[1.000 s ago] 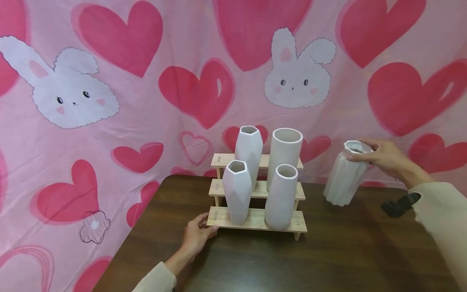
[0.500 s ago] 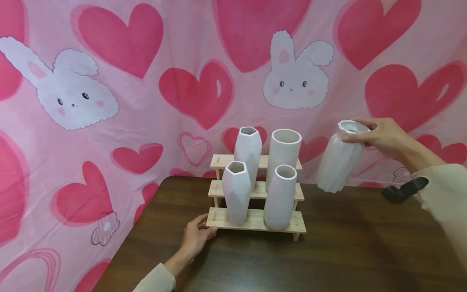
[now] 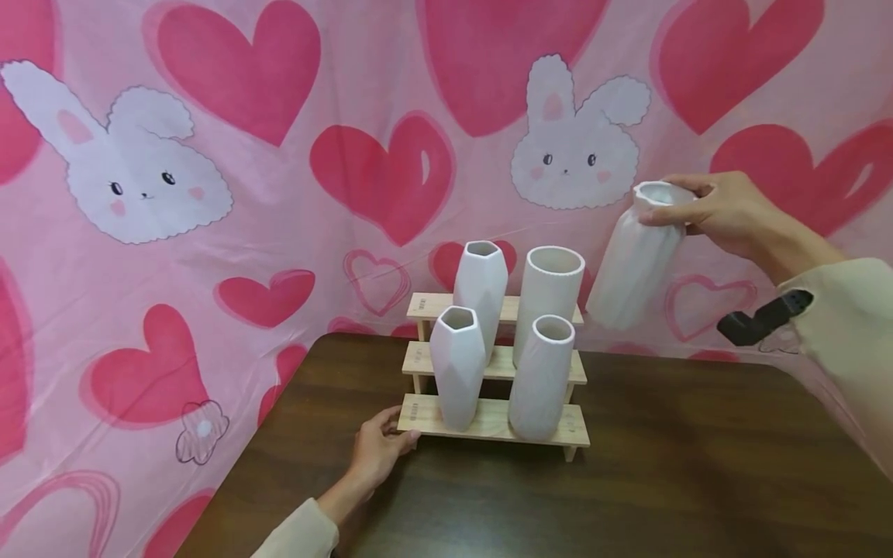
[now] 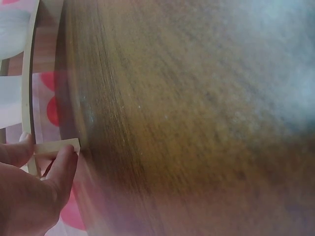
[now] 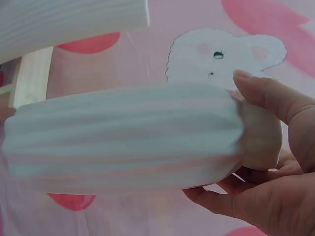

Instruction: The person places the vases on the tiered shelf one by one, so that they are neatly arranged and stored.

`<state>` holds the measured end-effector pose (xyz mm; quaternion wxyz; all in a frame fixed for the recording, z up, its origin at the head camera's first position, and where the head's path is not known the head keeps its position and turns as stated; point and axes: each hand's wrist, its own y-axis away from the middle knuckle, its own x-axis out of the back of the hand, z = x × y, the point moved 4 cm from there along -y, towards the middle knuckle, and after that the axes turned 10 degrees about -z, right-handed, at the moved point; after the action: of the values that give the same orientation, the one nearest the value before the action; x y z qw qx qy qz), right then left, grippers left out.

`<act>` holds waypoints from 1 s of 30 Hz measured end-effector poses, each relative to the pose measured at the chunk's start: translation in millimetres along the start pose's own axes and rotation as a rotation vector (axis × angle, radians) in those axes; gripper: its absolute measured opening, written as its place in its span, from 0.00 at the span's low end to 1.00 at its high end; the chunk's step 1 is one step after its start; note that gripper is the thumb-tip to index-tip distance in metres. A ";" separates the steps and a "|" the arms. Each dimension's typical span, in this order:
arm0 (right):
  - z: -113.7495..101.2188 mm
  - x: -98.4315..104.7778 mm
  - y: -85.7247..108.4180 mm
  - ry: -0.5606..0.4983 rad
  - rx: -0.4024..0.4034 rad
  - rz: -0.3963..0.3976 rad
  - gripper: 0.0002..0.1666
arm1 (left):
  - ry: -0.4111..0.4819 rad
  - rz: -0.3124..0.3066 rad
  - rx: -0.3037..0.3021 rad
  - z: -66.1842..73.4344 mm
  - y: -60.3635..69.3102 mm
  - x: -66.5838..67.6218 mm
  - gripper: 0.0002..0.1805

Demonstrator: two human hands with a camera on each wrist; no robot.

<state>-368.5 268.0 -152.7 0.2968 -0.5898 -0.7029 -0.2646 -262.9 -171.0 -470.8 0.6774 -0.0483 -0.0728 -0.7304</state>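
Note:
My right hand [image 3: 732, 211] grips a white ribbed vase [image 3: 638, 263] round its neck. The vase hangs tilted in the air, right of a three-step wooden stand [image 3: 491, 418]. In the right wrist view the fluted body of the ribbed vase [image 5: 123, 137] spans the frame. With thumb and fingers, my left hand [image 3: 377, 449] holds the stand's front left corner; the left wrist view shows the fingers around a stand leg [image 4: 56, 146]. Two faceted vases [image 3: 458, 372] [image 3: 483, 291] occupy the stand's left side. On its right are a tapered vase [image 3: 543, 380] and a wide cylindrical vase [image 3: 553, 291].
The stand rests on a dark brown wooden table [image 3: 488, 504]. Behind it hangs a pink cloth [image 3: 391, 46] printed with hearts and rabbits. A black strap-like device [image 3: 763, 316] sits at my right wrist.
My right hand has lifted the ribbed vase from near the table, upward and slightly left toward the stand. My left hand stays at the stand's corner.

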 end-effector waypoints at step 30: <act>-74.5 -44.6 -55.1 -0.221 0.083 -0.018 0.52 | 0.006 -0.017 -0.037 1.1 -0.3 -3.0 0.31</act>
<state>-409.3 175.2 -135.6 0.2392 -0.5962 -0.7469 -0.1714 -263.0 -167.8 -470.2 0.6702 -0.0582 -0.0578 -0.7376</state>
